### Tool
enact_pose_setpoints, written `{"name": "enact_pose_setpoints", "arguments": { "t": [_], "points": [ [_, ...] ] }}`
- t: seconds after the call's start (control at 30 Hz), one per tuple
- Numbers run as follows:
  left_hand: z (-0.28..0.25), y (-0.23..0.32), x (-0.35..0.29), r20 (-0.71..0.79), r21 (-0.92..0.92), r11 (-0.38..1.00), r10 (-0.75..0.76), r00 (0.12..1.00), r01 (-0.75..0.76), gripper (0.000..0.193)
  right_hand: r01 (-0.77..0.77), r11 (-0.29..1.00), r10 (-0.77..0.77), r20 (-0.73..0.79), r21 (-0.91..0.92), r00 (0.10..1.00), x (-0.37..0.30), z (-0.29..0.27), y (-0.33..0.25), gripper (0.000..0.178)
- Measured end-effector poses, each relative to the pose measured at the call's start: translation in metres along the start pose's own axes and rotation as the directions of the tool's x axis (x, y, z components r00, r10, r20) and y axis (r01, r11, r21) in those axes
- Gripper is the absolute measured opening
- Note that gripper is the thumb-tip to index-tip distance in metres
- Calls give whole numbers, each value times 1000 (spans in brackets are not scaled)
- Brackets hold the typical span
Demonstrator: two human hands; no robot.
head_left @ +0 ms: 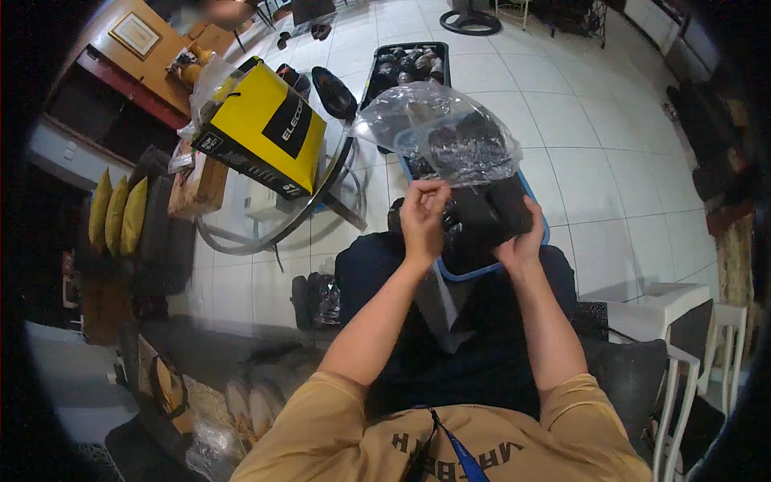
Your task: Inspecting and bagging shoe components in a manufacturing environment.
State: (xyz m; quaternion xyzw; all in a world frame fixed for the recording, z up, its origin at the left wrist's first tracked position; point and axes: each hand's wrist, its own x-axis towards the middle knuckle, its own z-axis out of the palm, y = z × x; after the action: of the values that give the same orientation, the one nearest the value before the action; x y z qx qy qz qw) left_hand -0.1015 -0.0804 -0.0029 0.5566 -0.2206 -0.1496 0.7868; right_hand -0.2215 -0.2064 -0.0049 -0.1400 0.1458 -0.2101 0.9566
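A clear plastic bag (401, 112) puffs out over a blue-rimmed crate (470, 275) in front of my knees. My left hand (424, 223) is closed in a pinch at the bag's near edge. On the right, my right hand (524, 239) grips a pair of long dark items (502, 205), shaped like shoes, from their outer side. Their far ends reach toward the bag, and I cannot tell how much of them is inside it. More dark items lie in the crate below, partly hidden by my hands and the bag.
Beyond stands a black crate (446, 64) of plastic-wrapped items. To the left, a yellow-and-black box (261, 132) and a dark shoe (333, 95) rest on a round-framed table (321, 193). Wrapped dark items (325, 299) lie by my left leg. A white chair (679, 361) is at right.
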Motion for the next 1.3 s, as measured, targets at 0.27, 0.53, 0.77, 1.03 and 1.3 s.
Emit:
{"name": "enact_pose_setpoints", "arguments": {
  "t": [0.27, 0.53, 0.77, 1.03, 1.3],
  "points": [
    [-14, -3, -16, 463, 25, 942, -308, 831, 335, 14, 132, 989, -134, 33, 68, 990, 2, -6, -15, 46],
    [1, 21, 11, 16, 578, 716, 470, 882, -392, 37, 99, 910, -121, -29, -402, 992, 4, 5, 10, 57],
    [-7, 7, 22, 225, 650, 722, 112, 968, -235, 16, 183, 580, -93, 158, -794, 983, 33, -27, 34, 62],
    [9, 14, -4, 523, 500, 743, 152, 839, -446, 10, 445, 327, -355, 328, -833, 875, 31, -44, 39, 72],
    [-18, -13, 7, -357, 74, 981, -141, 923, 179, 73, 175, 865, -140, 108, -471, 984, 9, -11, 10, 65]
  ]
}}
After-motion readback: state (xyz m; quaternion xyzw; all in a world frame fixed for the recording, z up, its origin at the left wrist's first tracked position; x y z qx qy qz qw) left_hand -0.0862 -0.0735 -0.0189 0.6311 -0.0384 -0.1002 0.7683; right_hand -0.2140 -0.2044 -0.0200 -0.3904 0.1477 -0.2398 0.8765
